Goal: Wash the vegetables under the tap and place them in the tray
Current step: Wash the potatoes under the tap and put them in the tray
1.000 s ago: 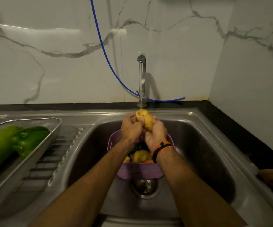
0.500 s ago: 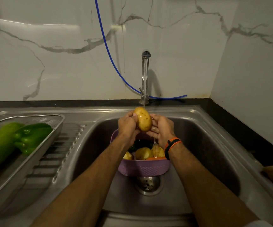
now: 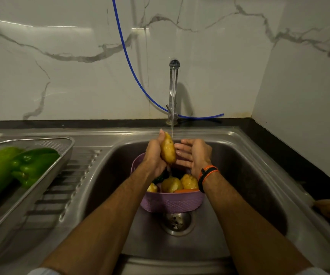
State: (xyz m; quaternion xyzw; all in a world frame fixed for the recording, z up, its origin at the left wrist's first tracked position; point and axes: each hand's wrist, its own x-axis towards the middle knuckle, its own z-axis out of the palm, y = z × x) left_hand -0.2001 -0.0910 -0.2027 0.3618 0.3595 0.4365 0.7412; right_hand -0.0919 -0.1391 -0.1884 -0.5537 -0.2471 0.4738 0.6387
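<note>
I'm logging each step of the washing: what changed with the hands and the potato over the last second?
The right hand let go of the potato and opened beside it; the left hand now grips it alone, turned upright under the tap stream. The purple basket and tray stayed put.

A single head-worn view is given, looking forward and down from above the near edge of the sink (image 3: 245, 159). The tap (image 3: 173, 90) and wall are faced at the far side. Both forearms are seen close, reaching in from the near edge.
</note>
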